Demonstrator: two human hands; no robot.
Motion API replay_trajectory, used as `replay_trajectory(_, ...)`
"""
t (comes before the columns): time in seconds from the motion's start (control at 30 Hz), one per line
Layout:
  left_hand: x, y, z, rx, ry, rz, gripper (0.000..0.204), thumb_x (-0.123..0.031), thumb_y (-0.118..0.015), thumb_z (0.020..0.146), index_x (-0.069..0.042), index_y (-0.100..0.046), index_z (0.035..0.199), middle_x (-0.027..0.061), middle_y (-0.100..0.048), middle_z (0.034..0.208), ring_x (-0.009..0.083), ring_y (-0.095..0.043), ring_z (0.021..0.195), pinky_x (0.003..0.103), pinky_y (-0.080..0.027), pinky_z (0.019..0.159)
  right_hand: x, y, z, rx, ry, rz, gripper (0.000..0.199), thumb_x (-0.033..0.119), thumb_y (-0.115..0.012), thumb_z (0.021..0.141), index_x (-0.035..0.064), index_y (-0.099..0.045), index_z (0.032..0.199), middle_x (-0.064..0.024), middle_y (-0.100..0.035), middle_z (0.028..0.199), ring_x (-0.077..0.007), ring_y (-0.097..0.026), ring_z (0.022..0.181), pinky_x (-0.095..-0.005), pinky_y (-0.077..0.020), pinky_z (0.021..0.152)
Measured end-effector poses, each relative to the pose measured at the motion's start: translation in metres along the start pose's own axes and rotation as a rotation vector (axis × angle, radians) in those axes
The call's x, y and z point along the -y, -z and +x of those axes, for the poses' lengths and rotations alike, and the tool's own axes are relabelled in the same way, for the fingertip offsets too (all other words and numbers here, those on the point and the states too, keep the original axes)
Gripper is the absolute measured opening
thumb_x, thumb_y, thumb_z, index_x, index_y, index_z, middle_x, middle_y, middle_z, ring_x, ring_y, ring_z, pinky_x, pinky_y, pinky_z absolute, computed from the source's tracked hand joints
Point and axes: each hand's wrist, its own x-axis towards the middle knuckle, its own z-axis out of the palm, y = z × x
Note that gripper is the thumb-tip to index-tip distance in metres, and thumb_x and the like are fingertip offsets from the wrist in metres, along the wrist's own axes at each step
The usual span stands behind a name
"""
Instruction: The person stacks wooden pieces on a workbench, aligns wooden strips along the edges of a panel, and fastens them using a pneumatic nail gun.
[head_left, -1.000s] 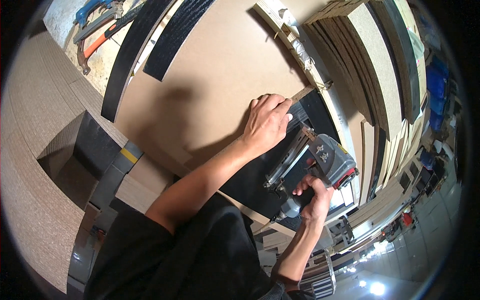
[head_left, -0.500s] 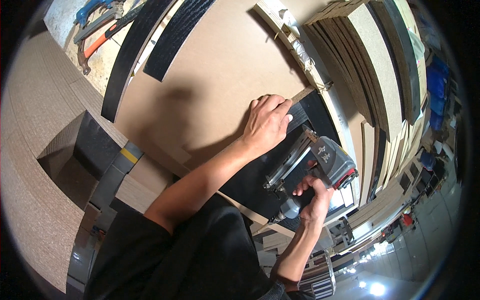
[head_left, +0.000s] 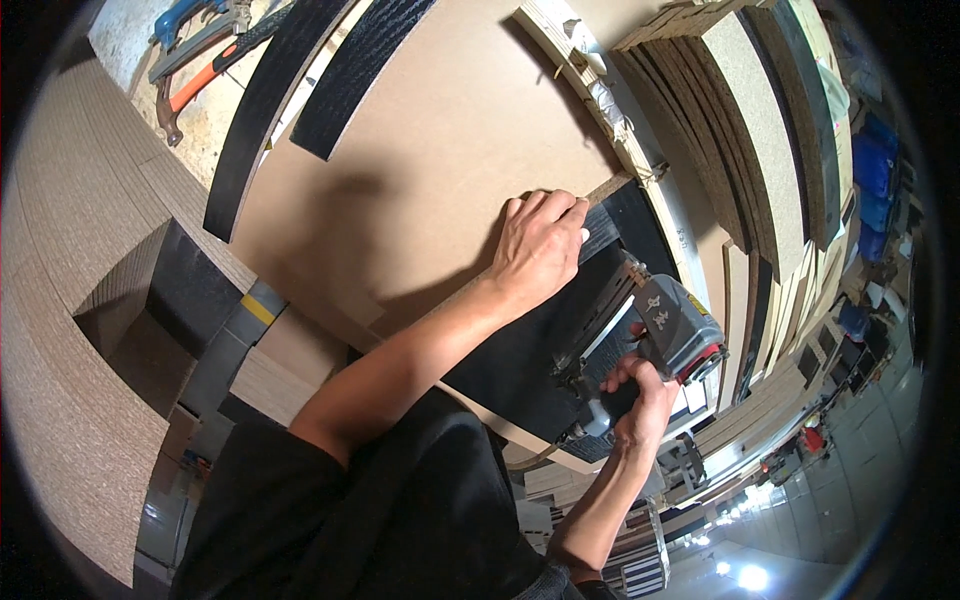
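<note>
nail gun (head_left: 678, 328) is clamped in the right hand (head_left: 643, 402) over the black panel (head_left: 510, 345); the left hand (head_left: 541, 243), set apart, bends over a board edge (head_left: 608, 188) at the panel's far side, whether gripping i cannot tell. a hammer (head_left: 194, 90) lies well left of the panel.

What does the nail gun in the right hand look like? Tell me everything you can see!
The nail gun has a chunky grey, metal-looking body with pale markings, a yellow label and red trim at its back end. A narrow magazine runs from the nose toward the handle's foot. The right hand wraps the dark handle. It is held over the black panel, nose toward the picture's upper left, near the left hand. Whether the nose touches anything, I can't tell.
</note>
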Motion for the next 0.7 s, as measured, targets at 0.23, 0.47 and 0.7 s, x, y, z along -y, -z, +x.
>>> replay_trajectory(0.23, -0.001, 0.0, 0.006, -0.048, 0.05, -0.074, 0.027, -0.008, -0.068, 0.076, -0.001, -0.066, 0.103, 0.01, -0.061, 0.097, 0.0283, -0.057, 0.095, 0.041, -0.042, 0.082, 0.009, 0.0, -0.003, 0.001, 0.006, -0.074, 0.039, 0.007, -0.056, 0.071, -0.0055, -0.058, 0.107, -0.0052, -0.051, 0.067, -0.0146, -0.049, 0.052, -0.0281, -0.0433, 0.051)
replay_trajectory(0.47, 0.001, -0.005, 0.005, -0.059, 0.055, -0.07, 0.028, -0.008, -0.068, 0.076, -0.002, -0.066, 0.103, 0.0099, -0.061, 0.096, 0.0282, -0.058, 0.094, 0.041, -0.043, 0.082, 0.016, -0.002, 0.007, 0.029, 0.024, -0.257, 0.024, 0.003, -0.056, 0.072, -0.0059, -0.06, 0.094, -0.0084, -0.057, 0.067, -0.0168, -0.054, 0.054, -0.0281, -0.0431, 0.051)
replay_trajectory(0.7, 0.002, -0.004, 0.004, -0.068, 0.038, -0.077, 0.029, -0.007, -0.069, 0.075, -0.001, -0.066, 0.103, 0.0099, -0.062, 0.097, 0.0284, -0.058, 0.094, 0.041, -0.043, 0.082, 0.02, -0.011, 0.007, 0.047, 0.04, -0.401, 0.029, 0.003, -0.056, 0.071, -0.0057, -0.059, 0.098, -0.0073, -0.056, 0.065, -0.015, -0.051, 0.052, -0.0273, -0.0412, 0.05)
